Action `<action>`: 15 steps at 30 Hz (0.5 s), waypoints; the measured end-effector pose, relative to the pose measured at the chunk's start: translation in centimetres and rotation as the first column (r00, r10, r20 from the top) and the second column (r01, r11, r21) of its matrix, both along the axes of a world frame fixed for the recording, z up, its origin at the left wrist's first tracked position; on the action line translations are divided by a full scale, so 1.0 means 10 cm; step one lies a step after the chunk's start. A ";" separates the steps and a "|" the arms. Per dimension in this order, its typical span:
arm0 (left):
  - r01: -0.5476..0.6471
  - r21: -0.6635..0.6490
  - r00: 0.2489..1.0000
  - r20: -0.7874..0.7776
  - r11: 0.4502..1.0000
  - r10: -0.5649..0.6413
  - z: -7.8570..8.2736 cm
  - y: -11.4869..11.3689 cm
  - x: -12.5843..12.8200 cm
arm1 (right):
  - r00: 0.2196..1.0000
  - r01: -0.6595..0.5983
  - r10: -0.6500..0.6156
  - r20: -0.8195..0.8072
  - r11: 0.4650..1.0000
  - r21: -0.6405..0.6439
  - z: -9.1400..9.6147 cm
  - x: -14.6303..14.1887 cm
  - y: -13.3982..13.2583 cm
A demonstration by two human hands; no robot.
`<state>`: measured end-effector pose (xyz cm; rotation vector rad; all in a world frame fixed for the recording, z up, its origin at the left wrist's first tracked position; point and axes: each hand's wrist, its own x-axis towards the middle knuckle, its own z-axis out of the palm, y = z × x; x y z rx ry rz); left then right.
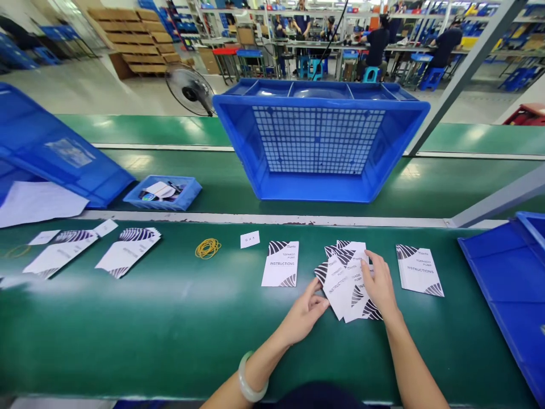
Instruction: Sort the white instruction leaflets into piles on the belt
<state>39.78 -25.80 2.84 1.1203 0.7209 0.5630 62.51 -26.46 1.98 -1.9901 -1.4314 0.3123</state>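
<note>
A loose, fanned pile of white instruction booklets [340, 287] with black stripes lies on the green table in front of me. My left hand [304, 315] is at the pile's left edge, its fingers curled and thumb close to the lowest corner, closed on the edge of a booklet. Over the pile's right side rests my right hand [380, 281], fingers stretched out and apart, touching the booklets. A neat stack of booklets [280, 264] lies left of the pile, and another stack [419, 270] to its right. The pile's right edge is partly hidden under my right hand.
Yellow rubber bands [208, 248] and a small paper label [250, 239] lie left of the stacks. Two fanned booklet bundles [128, 251] are farther left. Behind stand a tilted blue crate [315, 187] and a small blue tray [187, 196]. Another blue crate [498, 272] borders the right.
</note>
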 end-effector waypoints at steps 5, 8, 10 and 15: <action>-0.128 0.219 0.967 -0.190 0.967 0.171 -0.09 -0.01 -0.05 | 0.988 -0.055 0.045 0.149 0.997 0.060 -0.07 -0.06 0.01; -0.080 0.286 0.960 -0.236 0.955 0.151 -0.06 0.00 -0.06 | 0.951 -0.100 0.076 0.301 0.993 0.066 -0.13 -0.06 0.15; -0.037 0.315 0.954 -0.271 0.948 0.127 -0.03 0.00 -0.05 | 0.921 -0.190 0.167 0.352 0.981 0.034 -0.14 -0.05 0.34; 0.033 0.371 0.940 -0.327 0.928 0.097 -0.09 -0.08 -0.07 | 0.853 -0.361 0.331 0.403 0.933 -0.001 0.00 -0.03 0.65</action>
